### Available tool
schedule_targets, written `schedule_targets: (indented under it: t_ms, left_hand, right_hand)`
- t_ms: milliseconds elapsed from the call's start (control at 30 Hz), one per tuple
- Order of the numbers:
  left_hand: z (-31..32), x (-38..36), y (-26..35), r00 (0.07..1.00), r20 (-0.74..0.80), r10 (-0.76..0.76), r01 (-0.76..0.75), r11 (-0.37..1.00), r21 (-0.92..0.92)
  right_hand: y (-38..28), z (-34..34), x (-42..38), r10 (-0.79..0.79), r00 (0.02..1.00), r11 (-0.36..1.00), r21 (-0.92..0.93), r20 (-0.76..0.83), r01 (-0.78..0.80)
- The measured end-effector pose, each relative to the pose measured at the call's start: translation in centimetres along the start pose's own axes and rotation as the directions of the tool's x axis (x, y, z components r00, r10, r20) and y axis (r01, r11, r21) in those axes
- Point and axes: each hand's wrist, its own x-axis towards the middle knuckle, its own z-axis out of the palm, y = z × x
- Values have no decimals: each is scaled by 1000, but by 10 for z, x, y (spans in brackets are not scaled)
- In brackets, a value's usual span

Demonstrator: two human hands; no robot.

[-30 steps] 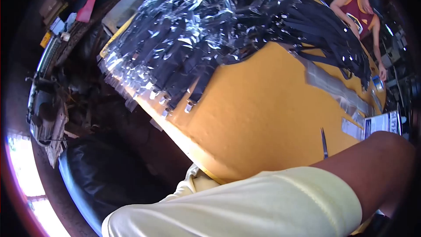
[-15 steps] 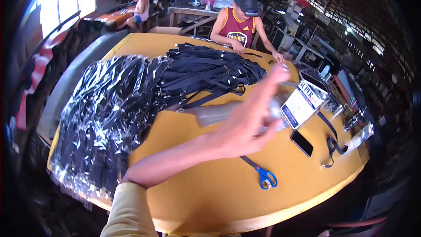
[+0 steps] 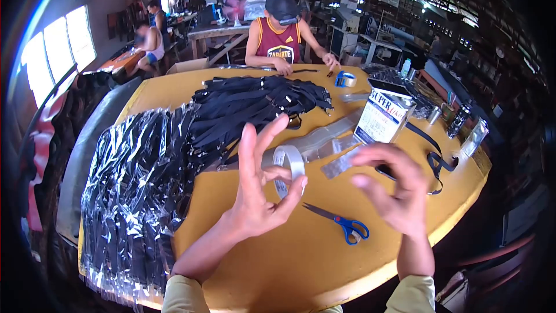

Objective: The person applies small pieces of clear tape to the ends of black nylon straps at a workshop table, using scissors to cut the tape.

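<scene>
Between the thumb and fingers of my left hand (image 3: 255, 188) is a roll of clear tape (image 3: 296, 165), held upright above the yellow table (image 3: 260, 272). My right hand (image 3: 399, 188) is raised to the right of the roll, fingers curved and thumb apart, with nothing visible in its grasp. Below and between the hands lie blue-handled scissors (image 3: 347, 227). Behind the hands, clear plastic sleeves (image 3: 324, 139) lie beside a pile of black straps (image 3: 255, 104). Plastic-wrapped black straps (image 3: 133, 197) cover the table's left side.
A white printed can (image 3: 379, 117) stands at the right, with a dark strap (image 3: 431, 145) beyond it. A blue tape dispenser (image 3: 346, 79) sits near the far edge. Across the table a person in a red jersey (image 3: 281, 40) handles small items. Others sit farther back.
My left hand has drawn back from the can area and now holds the tape roll. My right hand has come into view. The camera view has shifted, and the blue dispenser now shows.
</scene>
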Motion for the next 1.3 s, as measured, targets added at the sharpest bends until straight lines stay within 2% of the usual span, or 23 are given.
schedule_targets:
  t_ms: [67, 200, 267, 300, 400, 533, 600, 633, 700, 733, 800, 833, 867, 933, 1067, 1167, 1233, 1300]
  left_hand:
    - [1, -1, 0, 999, 9, 53, -53, 998, -15]
    - [-5, -5, 0, 991, 69, 115, -114, 993, -18]
    - [-9, -4, 3, 989, 103, 105, -110, 993, 38]
    - [-9, -3, 4, 985, 142, 97, -110, 990, 88]
    - [-6, -3, 2, 979, 131, 154, -172, 975, 142]
    - [-5, -3, 8, 982, 128, 141, -162, 970, 180]
    - [-5, -5, 7, 979, 141, 149, -173, 969, 175]
    - [-3, -4, 7, 979, 141, 149, -173, 969, 175]
    - [4, -3, 7, 992, 40, 122, -126, 986, 112]
    - [3, -4, 7, 991, 41, 124, -128, 986, 110]
    - [-2, -7, 7, 986, 129, -106, 124, 983, -137]
    - [-3, -5, 10, 974, 135, -180, 203, 961, -189]
    - [-5, -4, 12, 975, 137, -175, 200, 961, -191]
    - [-9, -2, 15, 918, 223, -327, 380, 885, -267]
    - [-3, -1, 16, 926, 152, -345, 376, 875, -305]
    - [-1, -2, 10, 936, 104, -335, 351, 901, -254]
    - [-1, -1, 8, 961, 72, -268, 275, 954, -122]
    - [-4, 1, 4, 952, 47, -303, 307, 939, -155]
  right_hand:
    - [-3, 15, 20, -86, 980, 996, -3, 181, 87]
    - [-5, 32, 30, -133, 961, 991, 55, 241, 124]
    - [-5, 33, 31, -139, 934, 983, -65, 328, 169]
    - [-3, 34, 31, -169, 932, 974, -87, 320, 207]
    - [0, 37, 28, -138, 936, 979, -97, 325, 178]
    - [3, 40, 25, -139, 947, 979, -106, 291, 176]
    - [4, 41, 23, -246, 927, 937, -176, 283, 302]
    - [4, 41, 23, -245, 927, 937, -177, 284, 302]
    - [4, 39, 24, -300, 907, 874, -297, 294, 386]
    - [3, 40, 25, -300, 908, 873, -299, 292, 385]
    - [0, 40, 26, -351, 908, 846, -339, 229, 412]
    - [2, 39, 25, -351, 909, 844, -343, 226, 412]
    - [6, 37, 25, -343, 910, 853, -329, 234, 406]
    - [9, 35, 25, -336, 911, 860, -316, 239, 401]
    - [8, 37, 27, -365, 893, 835, -333, 262, 439]
    - [7, 39, 27, -383, 884, 811, -361, 267, 461]
    - [7, 39, 25, -395, 876, 789, -385, 278, 478]
    - [7, 38, 22, -384, 874, 795, -374, 298, 477]
